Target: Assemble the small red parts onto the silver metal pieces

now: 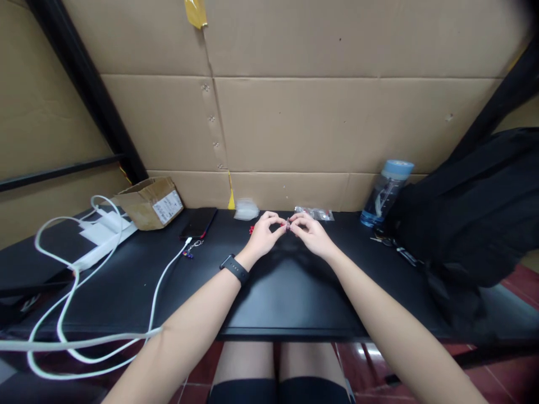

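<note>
Over the black table (290,303), my left hand (264,233) and my right hand (311,233) meet fingertip to fingertip around a small dark reddish piece (288,225). Both hands pinch it between thumb and fingers, and its kind is too small to make out. Just left of my left hand lies a small red item (251,229), partly hidden by that hand. Behind the hands, near the cardboard wall, are a clear plastic packet (246,209) on the left and another clear packet with small contents (315,214) on the right.
To the left are an open cardboard box (154,203), a dark phone-like slab (197,223), a keychain charm (188,254), a white power strip (103,241) and looping white cables (155,297). A blue-lidded water bottle (385,193), keys (382,240) and a black backpack (471,207) occupy the right.
</note>
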A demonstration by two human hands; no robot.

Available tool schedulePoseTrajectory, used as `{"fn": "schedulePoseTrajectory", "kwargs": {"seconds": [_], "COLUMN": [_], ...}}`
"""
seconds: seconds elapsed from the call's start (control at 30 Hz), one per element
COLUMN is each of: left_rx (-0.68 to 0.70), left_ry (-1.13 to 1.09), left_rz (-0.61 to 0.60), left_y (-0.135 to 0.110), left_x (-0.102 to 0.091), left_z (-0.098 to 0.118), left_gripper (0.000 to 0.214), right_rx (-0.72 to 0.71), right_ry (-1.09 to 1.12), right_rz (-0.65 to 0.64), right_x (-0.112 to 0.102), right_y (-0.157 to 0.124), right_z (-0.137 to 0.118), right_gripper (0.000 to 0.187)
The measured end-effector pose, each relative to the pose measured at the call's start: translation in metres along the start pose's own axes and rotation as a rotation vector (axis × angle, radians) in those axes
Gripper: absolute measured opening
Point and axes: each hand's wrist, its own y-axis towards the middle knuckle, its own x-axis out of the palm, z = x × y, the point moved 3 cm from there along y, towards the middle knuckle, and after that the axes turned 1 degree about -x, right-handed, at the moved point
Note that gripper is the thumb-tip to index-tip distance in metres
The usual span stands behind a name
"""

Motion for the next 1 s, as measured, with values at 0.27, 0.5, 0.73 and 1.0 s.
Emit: {"fn": "schedulePoseTrajectory", "kwargs": {"seconds": [0.27,0.5,0.73,1.0], "left_rx": [0.102,0.056,-0.154,-0.107], "left_ry": [0.185,0.506,0.691,0.727], "left_rz": [-0.209,-0.223,-0.201,-0.177], "left_y": [-0.001,0.004,0.005,0.003], "left_x": [-0.004,-0.024,-0.076,-0.065], "left_z": [-0.001,-0.010,-0.048,-0.052], "left_gripper": [0.029,0.029,0.009,0.008], "right_rx": [-0.001,0.013,0.031,0.133], "right_ry": [-0.229,-0.359,-0.605,-0.677], "right_rz": [-0.048,-0.166,-0.033,-0.003], "right_x": [-0.012,-0.012,-0.046,-0.062], "right_y": [0.001,0.000,0.001,-0.001], "right_z": [0.009,0.017,0.038,0.062], "right_gripper": [0.019,0.014,0.024,0.017]}}
